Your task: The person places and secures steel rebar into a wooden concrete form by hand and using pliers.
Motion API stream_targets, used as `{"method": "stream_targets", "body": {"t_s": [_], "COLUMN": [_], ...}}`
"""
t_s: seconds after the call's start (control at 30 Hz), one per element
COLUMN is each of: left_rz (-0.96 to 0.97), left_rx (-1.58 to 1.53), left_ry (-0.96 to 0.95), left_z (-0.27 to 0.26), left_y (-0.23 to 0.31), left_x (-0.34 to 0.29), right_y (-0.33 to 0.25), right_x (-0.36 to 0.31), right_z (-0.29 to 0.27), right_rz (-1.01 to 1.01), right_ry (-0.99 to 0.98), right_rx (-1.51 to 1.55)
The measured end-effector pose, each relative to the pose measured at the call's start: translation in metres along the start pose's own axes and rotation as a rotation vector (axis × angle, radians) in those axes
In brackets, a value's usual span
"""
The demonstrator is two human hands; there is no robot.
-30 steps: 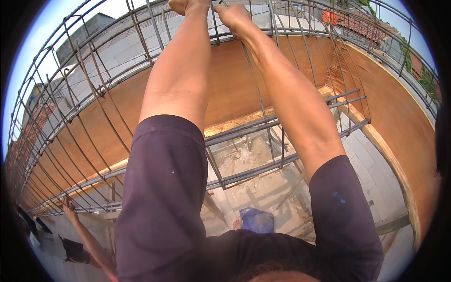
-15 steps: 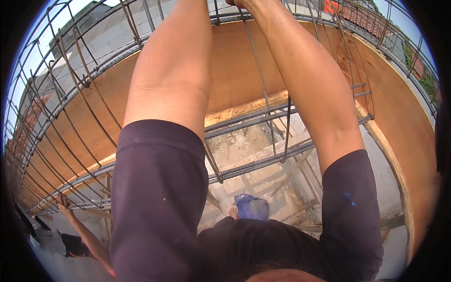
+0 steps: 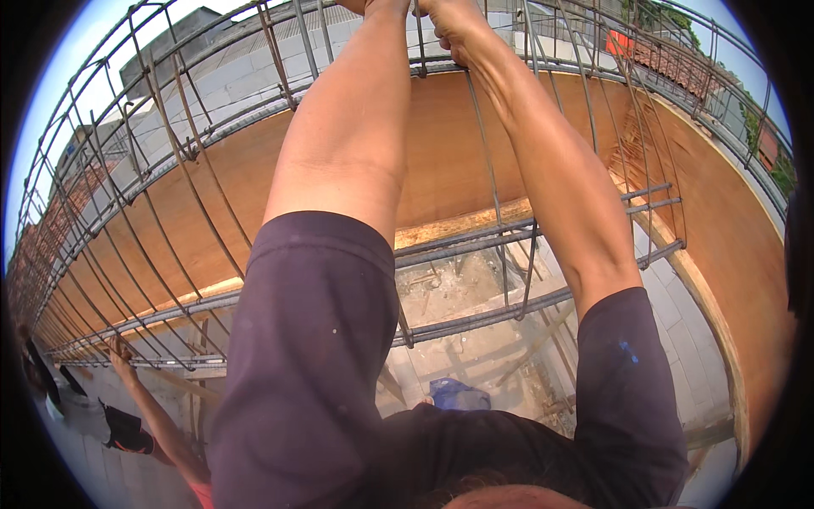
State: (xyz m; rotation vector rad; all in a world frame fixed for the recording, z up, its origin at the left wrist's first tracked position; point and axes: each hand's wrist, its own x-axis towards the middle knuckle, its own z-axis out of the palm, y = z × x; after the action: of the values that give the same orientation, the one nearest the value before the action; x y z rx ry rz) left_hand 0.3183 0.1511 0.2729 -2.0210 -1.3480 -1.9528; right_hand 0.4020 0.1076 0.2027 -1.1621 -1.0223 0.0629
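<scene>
Steel cage (image 3: 482, 319), spanning the view before a brown board (image 3: 443, 153). At the cage's upper bars, near a thin rod (image 3: 420, 42): right hand (image 3: 451, 24), fingers curled, and left hand (image 3: 366, 7), cut by the upper edge; what either grips cannot be told.

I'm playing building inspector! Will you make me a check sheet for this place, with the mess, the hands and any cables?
Surface: upright brown wooden board; pale ground lower down.
Job's things: long steel cage of tied bars.
Clutter: crumpled blue thing on the ground.
Hands: left hand cut off by the top edge; right hand at the cage, fingers curled; grips unclear.
Cables: nothing seen.
Surroundings: another person's arm, pale block wall, red-tiled roof.
</scene>
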Motion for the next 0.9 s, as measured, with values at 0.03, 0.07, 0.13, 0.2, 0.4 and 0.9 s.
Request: {"method": "stream_targets", "body": {"t_s": [0.03, 0.07, 0.13, 0.2, 0.4, 0.9], "left_rz": [-0.006, 0.002, 0.005, -0.012, 0.023, 0.105], "left_rx": [0.003, 0.023, 0.056, 0.062, 0.071, -0.018], "left_ry": [0.010, 0.028, 0.038, -0.009, -0.021, -0.142], "left_z": [0.001, 0.000, 0.000, -0.001, -0.004, 0.004], "left_y": [0.001, 0.005, 0.005, 0.001, 0.004, 0.001], "left_x": [0.003, 0.006, 0.001, -0.001, 0.004, -0.007], "right_y": [0.001, 0.001, -0.009, -0.007, -0.010, -0.002], "right_x": [0.000, 0.001, -0.008, -0.009, -0.015, 0.032], "right_z": [0.005, -0.003, -0.007, -0.003, -0.007, -0.017], "right_rz": [-0.066, -0.067, 0.103, 0.062, 0.042, 0.261], "right_ry": [0.025, -0.028, -0.017, -0.024, -0.076, -0.216], "right_rx": [0.040, 0.047, 0.028, 0.038, 0.032, 0.161]}}
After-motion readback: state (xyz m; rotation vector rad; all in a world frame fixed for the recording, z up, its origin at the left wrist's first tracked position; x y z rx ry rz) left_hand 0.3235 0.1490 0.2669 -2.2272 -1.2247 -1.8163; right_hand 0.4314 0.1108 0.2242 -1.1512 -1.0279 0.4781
